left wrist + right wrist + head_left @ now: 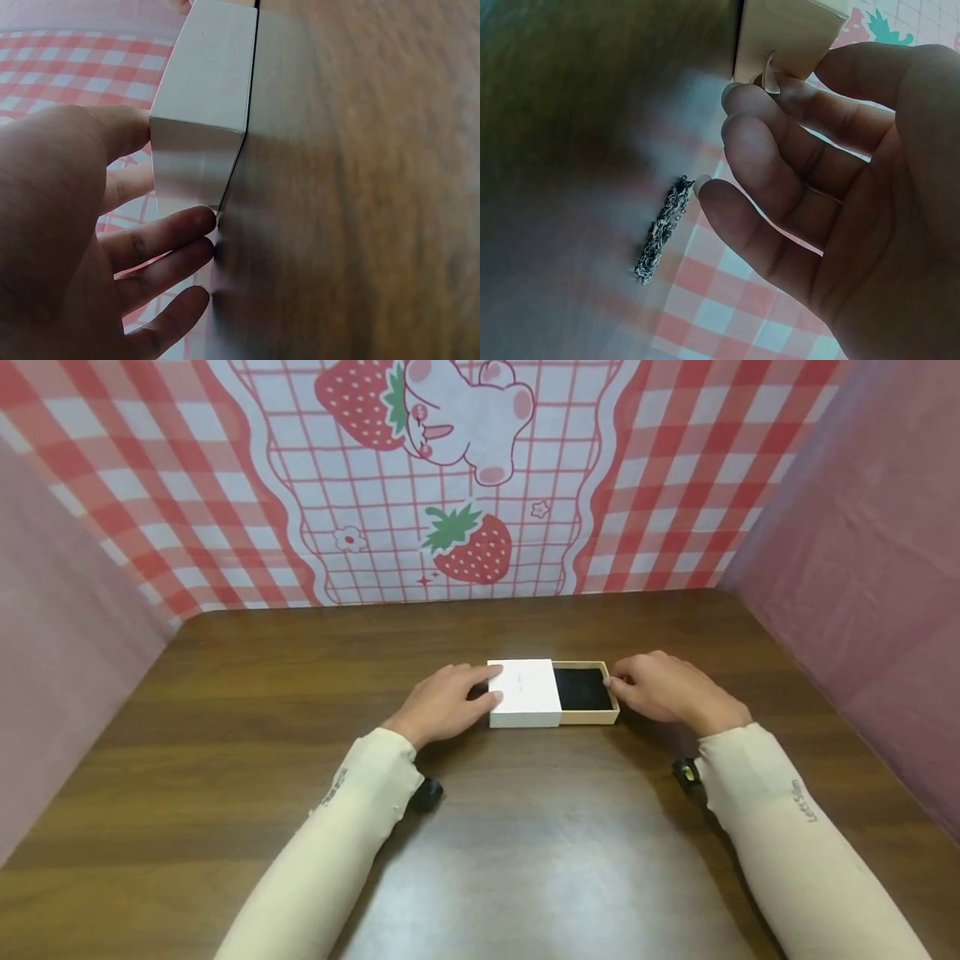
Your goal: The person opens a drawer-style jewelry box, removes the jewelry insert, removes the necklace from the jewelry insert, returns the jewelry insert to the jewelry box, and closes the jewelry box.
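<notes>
A white box sleeve [523, 693] lies flat on the table, its shallow drawer [588, 717] pulled partly out to the right. Inside the drawer is a black lining or insert [582, 689]. My left hand [444, 703] holds the sleeve's left end, thumb and forefinger over its top edge; the other fingers [161, 240] lie low beside the end face. At the drawer's right end, my right hand [667, 687] grips the end wall. In the right wrist view a small pull tab [769, 75] sticks out of that wall, by the fingertips.
A brown wooden table [262, 693] stretches around the box. Behind it hangs a red-and-white checked cloth [675, 485], with pink cloth [862, 568] at the sides. A narrow bundle like tangled silvery chain [662, 231] shows near the right fingers in the right wrist view.
</notes>
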A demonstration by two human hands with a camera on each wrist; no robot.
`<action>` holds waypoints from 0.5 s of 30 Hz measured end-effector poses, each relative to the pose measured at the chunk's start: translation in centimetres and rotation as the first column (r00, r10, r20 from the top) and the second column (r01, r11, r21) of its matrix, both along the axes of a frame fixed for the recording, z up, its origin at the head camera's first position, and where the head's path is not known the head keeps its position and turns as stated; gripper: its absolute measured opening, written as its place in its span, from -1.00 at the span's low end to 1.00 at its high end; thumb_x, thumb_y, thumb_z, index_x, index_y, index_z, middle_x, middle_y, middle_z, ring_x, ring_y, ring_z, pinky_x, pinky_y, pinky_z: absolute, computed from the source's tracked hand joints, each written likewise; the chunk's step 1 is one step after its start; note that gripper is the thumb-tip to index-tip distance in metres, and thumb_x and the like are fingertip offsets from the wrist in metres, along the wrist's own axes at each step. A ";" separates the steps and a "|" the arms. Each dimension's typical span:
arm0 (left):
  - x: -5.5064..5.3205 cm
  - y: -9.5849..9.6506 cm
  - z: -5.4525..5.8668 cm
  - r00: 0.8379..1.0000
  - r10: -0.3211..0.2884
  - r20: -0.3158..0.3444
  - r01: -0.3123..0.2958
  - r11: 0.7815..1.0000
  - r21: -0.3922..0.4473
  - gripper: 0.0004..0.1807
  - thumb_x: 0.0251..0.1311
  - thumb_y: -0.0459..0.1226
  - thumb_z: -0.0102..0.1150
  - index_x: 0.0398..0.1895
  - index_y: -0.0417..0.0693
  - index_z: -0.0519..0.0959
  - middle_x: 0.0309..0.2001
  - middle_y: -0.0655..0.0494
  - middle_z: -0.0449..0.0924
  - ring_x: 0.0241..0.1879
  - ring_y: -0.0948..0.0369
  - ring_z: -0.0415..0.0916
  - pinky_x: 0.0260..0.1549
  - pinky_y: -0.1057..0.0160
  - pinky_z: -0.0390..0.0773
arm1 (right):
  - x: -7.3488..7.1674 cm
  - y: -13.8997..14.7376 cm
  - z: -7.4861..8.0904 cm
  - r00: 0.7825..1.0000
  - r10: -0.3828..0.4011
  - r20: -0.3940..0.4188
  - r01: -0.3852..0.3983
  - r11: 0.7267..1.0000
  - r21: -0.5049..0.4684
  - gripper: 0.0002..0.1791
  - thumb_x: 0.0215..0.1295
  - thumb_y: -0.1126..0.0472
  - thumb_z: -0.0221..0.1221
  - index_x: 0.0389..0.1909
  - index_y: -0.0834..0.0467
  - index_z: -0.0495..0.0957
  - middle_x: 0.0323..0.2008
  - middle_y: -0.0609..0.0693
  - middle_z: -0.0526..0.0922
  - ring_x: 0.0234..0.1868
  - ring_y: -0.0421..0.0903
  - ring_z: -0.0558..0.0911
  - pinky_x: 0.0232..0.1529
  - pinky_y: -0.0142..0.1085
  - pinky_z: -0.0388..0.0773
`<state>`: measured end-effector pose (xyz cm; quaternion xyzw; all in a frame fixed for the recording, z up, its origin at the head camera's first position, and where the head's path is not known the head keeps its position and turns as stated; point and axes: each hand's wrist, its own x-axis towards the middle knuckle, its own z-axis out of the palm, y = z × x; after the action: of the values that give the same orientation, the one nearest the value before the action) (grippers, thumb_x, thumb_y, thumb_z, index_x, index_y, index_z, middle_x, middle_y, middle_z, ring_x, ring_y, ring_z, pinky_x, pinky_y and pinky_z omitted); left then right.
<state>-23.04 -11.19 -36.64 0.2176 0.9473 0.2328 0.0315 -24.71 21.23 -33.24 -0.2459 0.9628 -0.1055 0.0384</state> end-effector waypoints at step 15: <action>-0.1 0.0 -0.1 1.000 -0.003 0.016 0.003 1.000 -0.004 -0.39 0.44 0.13 -0.01 0.51 0.30 0.31 0.34 0.11 0.44 0.32 0.11 0.33 0.27 -0.05 0.33 | 0.1 -0.2 -0.2 1.000 -0.013 -0.001 0.013 1.000 0.002 -0.71 0.48 0.08 0.06 -0.47 0.01 0.58 -0.55 -0.12 0.50 -0.46 -0.11 0.46 -0.33 -0.14 0.41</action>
<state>-23.13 -11.16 -36.75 0.2171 0.9472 0.2327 0.0396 -24.62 21.07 -33.46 -0.2395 0.9645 -0.1050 0.0376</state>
